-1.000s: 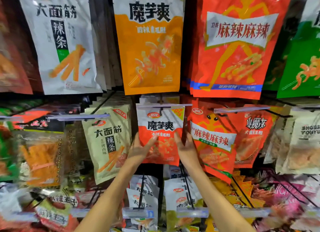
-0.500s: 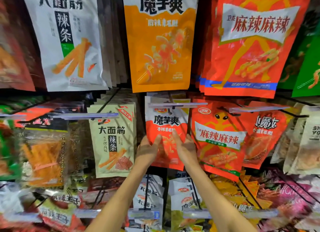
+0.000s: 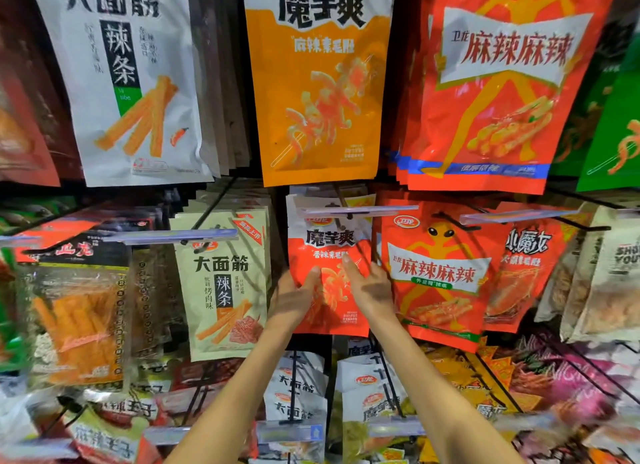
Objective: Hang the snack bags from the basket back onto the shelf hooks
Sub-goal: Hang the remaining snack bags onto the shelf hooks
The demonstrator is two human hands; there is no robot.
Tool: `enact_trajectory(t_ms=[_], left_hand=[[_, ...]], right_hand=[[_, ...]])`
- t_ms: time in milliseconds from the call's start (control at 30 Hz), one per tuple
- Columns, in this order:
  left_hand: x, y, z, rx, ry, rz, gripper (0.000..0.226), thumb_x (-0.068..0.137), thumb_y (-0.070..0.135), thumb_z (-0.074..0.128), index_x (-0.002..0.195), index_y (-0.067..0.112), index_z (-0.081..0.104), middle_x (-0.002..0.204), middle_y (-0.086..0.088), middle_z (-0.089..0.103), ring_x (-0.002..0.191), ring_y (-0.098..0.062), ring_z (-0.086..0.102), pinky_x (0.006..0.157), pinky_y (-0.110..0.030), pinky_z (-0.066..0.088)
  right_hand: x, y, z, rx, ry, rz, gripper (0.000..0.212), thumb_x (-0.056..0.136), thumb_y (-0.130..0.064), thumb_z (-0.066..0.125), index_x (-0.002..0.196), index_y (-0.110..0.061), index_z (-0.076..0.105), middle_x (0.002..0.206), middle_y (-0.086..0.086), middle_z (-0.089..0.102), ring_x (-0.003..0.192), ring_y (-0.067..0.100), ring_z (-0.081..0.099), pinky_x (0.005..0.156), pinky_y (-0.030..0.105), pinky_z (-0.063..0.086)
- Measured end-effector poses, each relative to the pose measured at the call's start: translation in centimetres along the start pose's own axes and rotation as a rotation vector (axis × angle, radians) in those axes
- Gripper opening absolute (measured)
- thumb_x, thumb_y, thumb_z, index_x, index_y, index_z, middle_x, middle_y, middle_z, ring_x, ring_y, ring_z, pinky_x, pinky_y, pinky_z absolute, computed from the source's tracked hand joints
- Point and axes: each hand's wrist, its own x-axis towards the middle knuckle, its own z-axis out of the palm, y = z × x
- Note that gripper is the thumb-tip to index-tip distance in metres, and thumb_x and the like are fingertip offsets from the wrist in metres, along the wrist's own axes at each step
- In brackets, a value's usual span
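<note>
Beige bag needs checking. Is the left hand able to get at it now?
Likely yes: the beige bag hangs unobstructed just beside the left hand, though it grips the red bag.

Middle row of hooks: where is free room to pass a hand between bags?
One dark gap lies between the beige bag and the red-and-white bag; the left hand sits in it. Another lies under that bag. To the right it is crowded: the red alien bag overlaps its neighbour.
</note>
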Motion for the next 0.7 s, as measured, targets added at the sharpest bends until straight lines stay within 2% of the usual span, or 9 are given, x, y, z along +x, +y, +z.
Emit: enact_trajectory(t_ms=[100, 300, 400, 500, 600, 700], left_hand=[[0.0, -0.7, 0.2, 0.0, 0.0, -0.018, 0.062, 0.084, 0.073, 0.05, 0.13, 0.032, 0.053, 0.123, 0.006, 0.063, 0.115, -0.02, 0.058, 0.104, -0.042, 0.045], [-0.6, -0.4, 0.3, 0.008, -0.005, 0.043, 0.046, 0.093, 0.058, 0.05, 0.131, 0.031, 0.051, 0.118, 0.01, 0.064, 0.11, -0.015, 0.058, 0.098, -0.034, 0.045], [-0.5, 0.1, 0.2, 0.02, -0.002, 0.058, 0.045, 0.094, 0.058, 0.049, 0.129, 0.029, 0.05, 0.118, 0.01, 0.061, 0.11, -0.014, 0.055, 0.097, -0.032, 0.042], [-0.2, 0.5, 0.1, 0.004, 0.007, 0.078, 0.048, 0.094, 0.056, 0.052, 0.13, 0.024, 0.052, 0.119, 0.006, 0.064, 0.115, -0.017, 0.058, 0.101, -0.033, 0.043], [-0.1, 0.6, 0.0, -0.017, 0.006, 0.071, 0.051, 0.091, 0.06, 0.053, 0.129, 0.025, 0.054, 0.124, 0.002, 0.066, 0.113, -0.02, 0.061, 0.102, -0.038, 0.046], [0.0, 0.5, -0.3, -0.005, 0.005, 0.054, 0.06, 0.091, 0.061, 0.052, 0.137, 0.023, 0.047, 0.132, 0.0, 0.059, 0.124, -0.024, 0.055, 0.107, -0.039, 0.04]], right_hand=[[-0.3, 0.3, -0.2, 0.025, -0.022, -0.006, 0.089, 0.091, -0.055, 0.057, 0.153, -0.001, 0.023, 0.158, 0.013, 0.03, 0.145, 0.026, 0.031, 0.115, 0.03, 0.026], [-0.2, 0.3, 0.1, 0.08, -0.007, 0.023, 0.088, 0.091, -0.053, 0.059, 0.153, -0.002, 0.022, 0.159, 0.012, 0.028, 0.145, 0.027, 0.032, 0.117, 0.033, 0.028], [-0.4, -0.3, 0.3, 0.096, 0.016, 0.011, 0.096, 0.084, -0.063, 0.06, 0.152, -0.004, 0.027, 0.159, 0.011, 0.029, 0.145, 0.027, 0.032, 0.118, 0.04, 0.028], [-0.1, -0.6, 0.3, 0.035, 0.051, 0.023, 0.086, 0.09, -0.059, 0.058, 0.152, -0.006, 0.03, 0.158, 0.012, 0.031, 0.144, 0.029, 0.032, 0.118, 0.042, 0.028], [-0.1, -0.9, 0.3, -0.013, 0.059, 0.036, 0.087, 0.089, -0.064, 0.055, 0.152, -0.009, 0.032, 0.158, 0.011, 0.032, 0.144, 0.03, 0.032, 0.118, 0.044, 0.027], [-0.1, -1.1, 0.5, 0.017, 0.058, 0.062, 0.091, 0.084, -0.069, 0.056, 0.151, -0.011, 0.033, 0.158, 0.01, 0.032, 0.143, 0.031, 0.033, 0.117, 0.047, 0.029]])
